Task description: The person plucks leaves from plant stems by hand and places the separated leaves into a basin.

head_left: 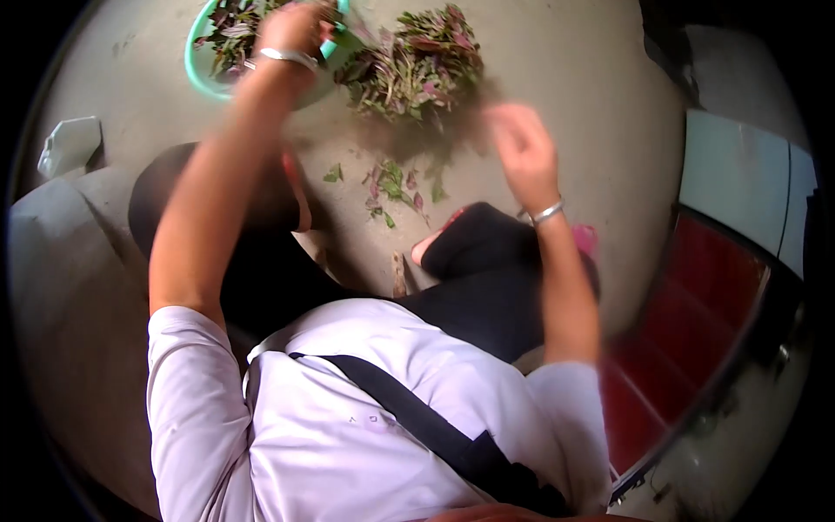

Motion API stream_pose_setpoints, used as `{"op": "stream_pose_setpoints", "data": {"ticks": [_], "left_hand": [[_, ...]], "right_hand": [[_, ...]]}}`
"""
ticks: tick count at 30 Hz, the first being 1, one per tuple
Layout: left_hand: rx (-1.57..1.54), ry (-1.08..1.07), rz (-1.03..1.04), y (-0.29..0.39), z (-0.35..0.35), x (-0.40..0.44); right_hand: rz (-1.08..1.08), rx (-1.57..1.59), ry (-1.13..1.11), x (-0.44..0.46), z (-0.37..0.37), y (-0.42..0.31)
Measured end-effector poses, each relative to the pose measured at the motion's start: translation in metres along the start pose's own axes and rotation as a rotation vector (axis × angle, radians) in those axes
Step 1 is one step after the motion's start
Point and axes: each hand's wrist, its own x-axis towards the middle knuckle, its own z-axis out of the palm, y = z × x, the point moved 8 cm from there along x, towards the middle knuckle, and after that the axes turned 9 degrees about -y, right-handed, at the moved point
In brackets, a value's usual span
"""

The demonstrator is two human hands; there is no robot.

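Note:
My left hand (294, 31) is over the rim of a light green basin (198, 76) at the top of the view. Its fingers are blurred and partly hidden, so their grip does not show. Leafy stems, green and purple (228, 42), lie inside the basin. Beside it on the floor is a larger pile of the same leafy greens (417, 68). To the right of that pile my right hand (524, 152) is raised, smeared by motion; its fingers look loosely apart, with nothing clear in them. Several loose leaves (396, 184) lie on the floor between my feet.
A pale plastic container (71, 146) lies on the floor at the left. On the right stands a cabinet with red panels (696, 296) and a pale top (731, 170). A small pink thing (585, 238) shows behind my right forearm. My bent legs (487, 248) frame the floor.

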Motion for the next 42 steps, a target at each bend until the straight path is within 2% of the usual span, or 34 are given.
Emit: {"op": "stream_pose_setpoints", "data": {"ticks": [2,4,7,9,10,12,14,16,17,20,21,22,24,25,27,30,31,34,35,36,38,40,42], "left_hand": [[-0.406,-0.092,-0.281,-0.033,-0.056,0.057],[-0.39,-0.008,-0.136,-0.019,-0.05,0.05],[-0.36,0.138,0.098,0.018,-0.036,0.014],[-0.33,0.238,0.245,0.041,-0.028,-0.01],[-0.304,0.24,0.18,0.043,-0.02,-0.015],[-0.257,0.249,0.054,0.045,-0.009,-0.023],[-0.302,0.184,0.096,0.047,0.004,-0.028],[-0.332,0.122,0.134,0.049,0.008,-0.033],[-0.319,0.024,0.099,0.051,0.013,-0.038],[-0.354,-0.057,0.092,0.051,0.022,-0.043],[-0.364,-0.081,0.094,0.05,0.024,-0.045],[-0.387,-0.088,0.074,0.048,0.024,-0.045],[-0.433,-0.104,0.031,0.039,0.022,-0.043],[-0.341,-0.162,0.049,0.037,0.02,-0.04],[-0.361,-0.213,0.036,0.032,0.018,-0.036],[-0.383,-0.26,0.024,0.031,0.024,-0.036],[-0.388,-0.271,0.023,0.032,0.027,-0.037],[-0.406,-0.255,0.012,0.031,0.028,-0.04],[-0.401,-0.258,0.014,0.031,0.029,-0.041],[-0.397,-0.261,0.016,0.032,0.029,-0.041],[-0.369,-0.264,0.024,0.031,0.03,-0.038],[-0.318,-0.267,0.043,0.031,0.032,-0.038],[-0.228,-0.255,0.065,0.033,0.039,-0.043]], "right_hand": [[-0.009,-0.02,0.01,-0.001,-0.002,0.008],[-0.04,-0.076,-0.005,-0.002,0.0,0.019],[0.102,0.014,-0.041,-0.004,0.013,0.062],[0.303,0.099,-0.115,-0.003,0.036,0.105],[0.405,0.141,-0.15,-0.005,0.05,0.126],[0.373,0.076,-0.176,-0.004,0.075,0.157],[0.533,0.175,-0.227,-0.003,0.103,0.182],[0.584,0.154,-0.254,0.005,0.135,0.212],[0.612,0.172,-0.252,0.011,0.148,0.219],[0.701,0.186,-0.131,0.028,0.174,0.236],[0.656,0.05,-0.064,0.032,0.196,0.283],[0.795,0.02,-0.303,0.035,0.208,0.288],[1.049,0.246,-0.231,0.03,0.211,0.274],[1.084,0.302,-0.154,0.031,0.21,0.269],[1.15,0.407,0.006,0.029,0.21,0.264],[1.105,0.479,0.264,0.029,0.208,0.282],[1.043,0.439,0.229,0.031,0.207,0.284],[0.665,0.17,0.178,0.037,0.203,0.31],[0.743,0.15,0.069,0.035,0.176,0.265],[0.819,0.415,0.062,0.028,0.16,0.232],[0.82,0.603,-0.041,0.023,0.131,0.203],[0.656,0.396,-0.128,0.021,0.096,0.198],[0.638,0.438,-0.175,0.015,0.064,0.168]]}}
